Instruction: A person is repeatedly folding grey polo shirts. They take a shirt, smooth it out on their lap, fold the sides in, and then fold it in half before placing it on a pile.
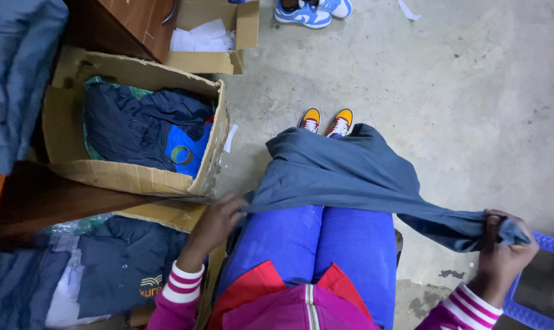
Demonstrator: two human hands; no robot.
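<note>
Head view: risk = blue-grey garment slipping off lap, far edge hanging over knees toward orange-yellow shoes at frame centre-top, could drag on concrete floor w/ uneven pull. Right hand, lower right, fist closed tight on bunched end; left hand, lower centre-left, fingers curled on other edge, pinch grip, looser. Garment centre frame, stretched taut btw hands across blue trousers, plain cloth, soft folds, no print visible. Cardboard box of dark clothes upper left.
</note>
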